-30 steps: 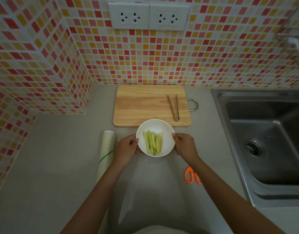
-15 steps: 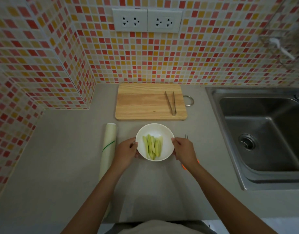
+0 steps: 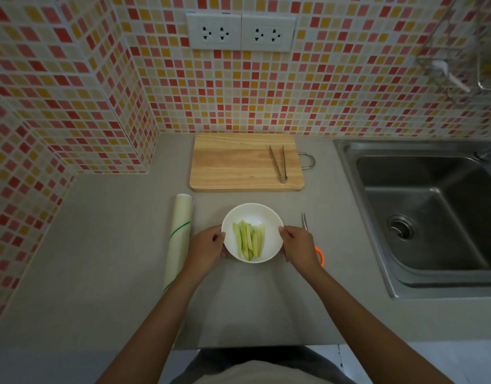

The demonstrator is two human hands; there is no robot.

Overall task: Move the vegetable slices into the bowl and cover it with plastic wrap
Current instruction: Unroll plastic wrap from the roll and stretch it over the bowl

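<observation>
A white bowl [image 3: 255, 213] sits on the grey counter in front of the cutting board. Several pale green vegetable slices [image 3: 249, 240] lie side by side inside it. My left hand [image 3: 206, 246] grips the bowl's left rim and my right hand [image 3: 299, 247] grips its right rim. A roll of plastic wrap [image 3: 178, 239] lies lengthwise just left of my left hand, and my left forearm crosses its near end.
A bare wooden cutting board [image 3: 238, 162] with metal tongs [image 3: 279, 166] on it lies behind the bowl. Orange-handled scissors [image 3: 319, 252] are partly hidden under my right hand. A steel sink [image 3: 432, 212] is at the right, tiled walls behind and left.
The bowl has slid towards me, away from the cutting board, with both hands still on its rim. The view has pulled back, showing the counter's front edge.
</observation>
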